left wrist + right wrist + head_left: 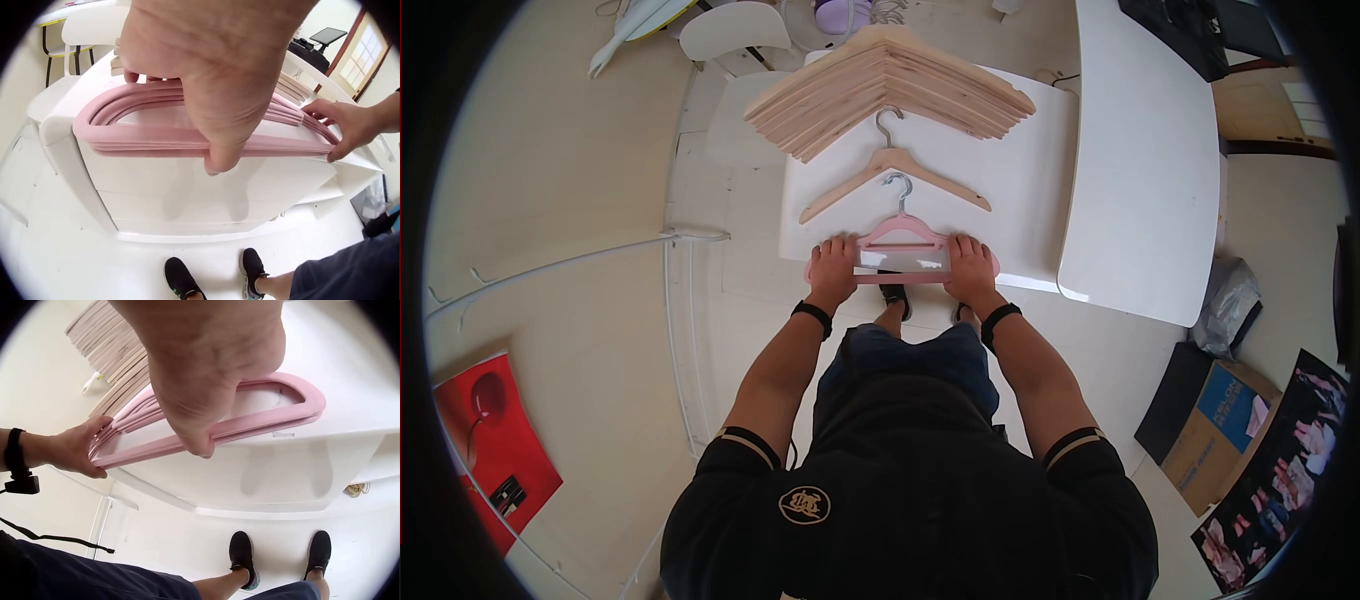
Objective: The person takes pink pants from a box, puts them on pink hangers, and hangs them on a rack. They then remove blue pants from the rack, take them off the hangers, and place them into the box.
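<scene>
A small stack of pink hangers (900, 226) lies at the table's near edge, hooks pointing away from the person. The left hand (834, 272) grips the stack's left end, and the right hand (972, 270) grips its right end. In the left wrist view the left hand (212, 69) has its thumb on the near bar of the pink hangers (144, 139). The right hand (206, 375) pinches the same bar (269, 420) in the right wrist view. Beyond them lies one wooden hanger (890, 160), then a row of overlapping wooden hangers (887, 80).
The white table (1030, 220) adjoins another white table (1145, 170) on the right. A white chair (735, 32) stands at the back left. A metal rack (580, 256) is on the left, and a cardboard box (1215, 440) sits at the lower right.
</scene>
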Demonstrator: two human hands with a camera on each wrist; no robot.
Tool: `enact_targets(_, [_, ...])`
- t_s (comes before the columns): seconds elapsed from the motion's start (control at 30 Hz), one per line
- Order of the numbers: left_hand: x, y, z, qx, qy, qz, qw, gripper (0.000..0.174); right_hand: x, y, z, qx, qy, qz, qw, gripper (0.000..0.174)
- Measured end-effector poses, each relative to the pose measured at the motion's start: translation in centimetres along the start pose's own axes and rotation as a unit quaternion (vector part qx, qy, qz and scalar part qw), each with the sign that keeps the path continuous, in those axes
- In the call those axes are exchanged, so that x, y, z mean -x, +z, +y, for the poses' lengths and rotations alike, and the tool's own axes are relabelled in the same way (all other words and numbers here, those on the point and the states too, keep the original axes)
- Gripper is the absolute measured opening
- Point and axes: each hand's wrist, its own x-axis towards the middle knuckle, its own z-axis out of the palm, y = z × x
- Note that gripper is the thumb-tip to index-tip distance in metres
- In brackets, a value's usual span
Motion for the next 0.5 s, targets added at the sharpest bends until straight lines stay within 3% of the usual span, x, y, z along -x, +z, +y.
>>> enact_targets(0.2, [-0.1, -0.4, -0.1, 0.005, 0.015, 0.005, 1.0, 0.071, -0.1, -0.6, -0.1, 0.005, 0.005, -0.019, 1.0, 0.079])
enact_targets(0.4, [0.0, -1.4, 0.0, 0.018, 0.025, -0.003, 1.0, 0.083, -0.2, -1.9, -0.2, -0.002, 0.01, -0.044, 0.999, 0.076])
enact_targets(0.5, [-0.1, -2.7, 0.1, 0.019, 0.014, -0.062, 0.998, 0.09, -0.2, -2.1, 0.0, -0.003, 0.01, -0.052, 0.999, 0.075])
